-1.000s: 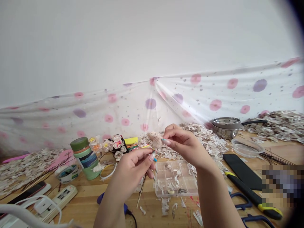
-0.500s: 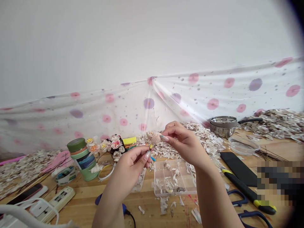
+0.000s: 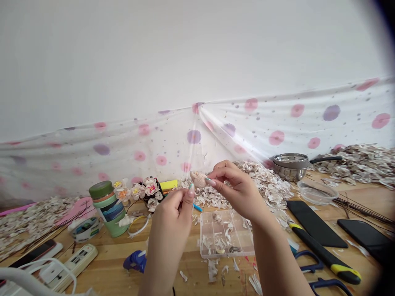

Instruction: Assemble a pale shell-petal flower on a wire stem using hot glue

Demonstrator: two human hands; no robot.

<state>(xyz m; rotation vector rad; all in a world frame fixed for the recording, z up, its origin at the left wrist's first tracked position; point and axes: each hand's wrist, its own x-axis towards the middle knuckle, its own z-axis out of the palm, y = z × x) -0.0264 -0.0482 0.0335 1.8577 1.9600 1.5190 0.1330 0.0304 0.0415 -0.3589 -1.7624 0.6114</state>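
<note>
Over the middle of the bench, my right hand [image 3: 237, 191] pinches a small whitish shell flower [image 3: 199, 179] between thumb and fingers at its right side. The flower has ridged pale petals and a hint of orange at its far edge. My left hand [image 3: 174, 213] is closed just below and left of the flower, thumb pressed on the bent fingers and its tip near the petals. Whatever those fingers hold is hidden. Beneath the hands lies a clear compartment box [image 3: 226, 255] with shell bits inside.
Heaps of shell flakes [image 3: 265, 181] line the back. At left stand a green bottle [image 3: 115, 226], finished flowers [image 3: 151, 188], a tape roll [image 3: 86, 228] and a power strip [image 3: 75, 263]. A blue glue gun [image 3: 135, 261], scissors [image 3: 310, 263], black-yellow tool [image 3: 324, 250] and metal bowls [image 3: 290, 170] lie around.
My left hand has turned and risen, its thumb now upright close to the flower. The right hand keeps its pinch, with the flower tilted slightly. More of the blue glue gun shows.
</note>
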